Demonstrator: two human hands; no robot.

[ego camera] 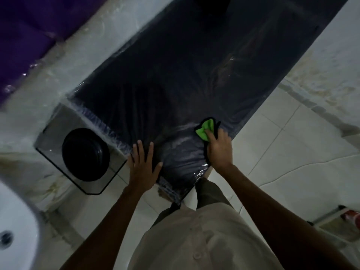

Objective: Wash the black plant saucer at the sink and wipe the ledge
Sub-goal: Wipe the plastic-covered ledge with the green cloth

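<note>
- Ledge (185, 75) wiping goes best, I think, with the cloth (204, 130) pressed down, in long rows, missing no wet spots.
- Left hand (143, 168) lies flat and spread on the ledge, holding nothing.
- At 2 o'clock from it, the right hand (220, 151) grips the green cloth.
- At 9 o'clock from the left hand, apart from it, the saucer (85, 154) sits on a grey box (58, 121).

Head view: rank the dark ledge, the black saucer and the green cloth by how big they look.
1. Dark ledge, by far the largest.
2. Black saucer.
3. Green cloth, smallest as seen, though the right hand covers part of it, so its full size is unsure.
</note>
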